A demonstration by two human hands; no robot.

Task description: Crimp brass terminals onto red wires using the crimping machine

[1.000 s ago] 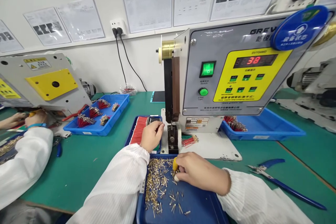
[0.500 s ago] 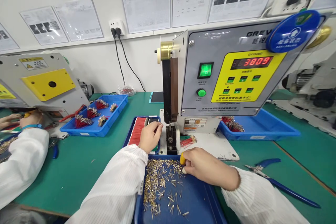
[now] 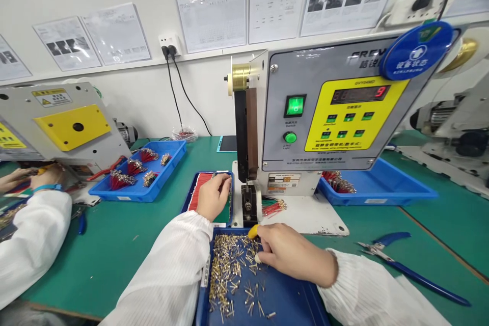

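Note:
My left hand [image 3: 213, 196] is over a small blue tray [image 3: 186, 205] of red wires [image 3: 199, 188] and dark wires. Its fingers are bent together; whatever they hold is hidden. My right hand [image 3: 288, 253] reaches over a larger blue tray [image 3: 282, 298] of loose gold and silver metal pins [image 3: 225, 265]. A yellow cover is on its index finger, a pale one on its thumb. The two fingertips are apart above the pins, with nothing visible between them. Between the hands stands the black tooling [image 3: 249, 202] of a crimping machine [image 3: 321, 112].
Finished red and green wires [image 3: 274, 207] lie on the machine base. Blue-handled pliers [image 3: 397, 262] rest on the right. Blue bins [image 3: 153, 183] hold wire bundles, another bin [image 3: 397, 191] stands behind. At left, a person's sleeve [image 3: 42, 234] is beside another machine [image 3: 69, 122].
My right hand has moved left over the pins. My left hand has shifted slightly left and its fingers have curled downward. The machine's display went from 3809 to a lone 9.

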